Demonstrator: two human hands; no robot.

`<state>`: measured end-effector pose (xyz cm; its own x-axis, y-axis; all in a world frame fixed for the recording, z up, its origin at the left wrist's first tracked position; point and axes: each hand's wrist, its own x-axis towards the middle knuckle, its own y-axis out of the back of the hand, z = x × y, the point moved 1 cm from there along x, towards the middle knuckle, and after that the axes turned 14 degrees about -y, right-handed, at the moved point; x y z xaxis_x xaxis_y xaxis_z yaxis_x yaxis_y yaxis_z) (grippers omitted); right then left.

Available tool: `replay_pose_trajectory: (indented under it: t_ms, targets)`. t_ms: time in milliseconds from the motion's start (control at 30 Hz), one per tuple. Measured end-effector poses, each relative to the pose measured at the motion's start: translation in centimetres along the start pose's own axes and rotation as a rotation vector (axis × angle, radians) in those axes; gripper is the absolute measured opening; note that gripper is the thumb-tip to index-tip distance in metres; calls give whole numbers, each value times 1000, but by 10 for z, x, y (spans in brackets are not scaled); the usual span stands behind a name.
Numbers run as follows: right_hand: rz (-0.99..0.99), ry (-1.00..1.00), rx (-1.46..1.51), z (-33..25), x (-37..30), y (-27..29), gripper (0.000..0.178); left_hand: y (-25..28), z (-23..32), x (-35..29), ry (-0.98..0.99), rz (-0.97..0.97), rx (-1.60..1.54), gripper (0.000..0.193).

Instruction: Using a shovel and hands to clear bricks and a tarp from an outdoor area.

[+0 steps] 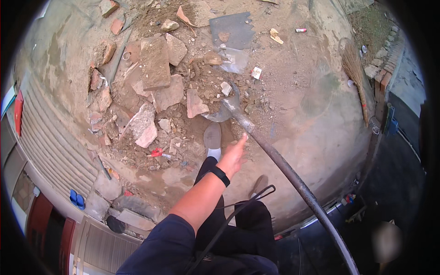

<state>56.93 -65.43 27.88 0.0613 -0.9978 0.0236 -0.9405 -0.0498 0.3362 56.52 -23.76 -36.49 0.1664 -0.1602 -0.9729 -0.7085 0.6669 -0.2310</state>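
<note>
A long-handled shovel [293,176] slants from the lower right edge up to the rubble. Its metal blade [221,112] sits among dirt and broken pieces, which cover part of it. My left hand [233,158], with a black band on the wrist, hovers just left of the handle's lower part, fingers loosely extended and apart from the shaft. A small whitish stone [226,88] lies at the blade. Close by is a reddish brick fragment [196,103]. My right hand is out of view, as is the handle's upper end.
A rubble heap with a large broken slab [155,63] spreads left of the blade. Beyond lie a grey sheet [232,29] and clear plastic [234,60]. A straw broom [355,68] leans at right. Ridged steps [57,133] run along the left; blue slippers [77,199] stand below.
</note>
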Motion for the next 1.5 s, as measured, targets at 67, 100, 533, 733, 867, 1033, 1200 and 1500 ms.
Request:
replay_pose_trajectory:
  t_ms: [67,100,533,733,867,1033,1200,1500]
  targets:
    - [-49,-35,-10,9,3,8,18,-43,-10,-23,12,-150,-210,58]
    - [-56,-60,-24,20,-4,6,17,-54,-16,-23,-5,-143,-203,58]
    - [54,-267,207,48,68,247,22,-163,-15,-118,-114,-257,-621,18]
    - [512,-138,-593,98,42,242,59,-150,11,-154,-225,-372,-661,20]
    - [79,587,-1533,117,19,209,59,-155,27,-183,-392,-291,-519,20]
    - [-913,368,-1681,171,-55,122,44,-147,42,-202,-569,-55,-205,20]
    - [-1141,-450,-1980,155,-66,129,28,-104,2,-200,-465,-116,-292,20]
    - [-773,794,-1960,85,-56,159,33,-50,-101,-205,-234,243,-6,15]
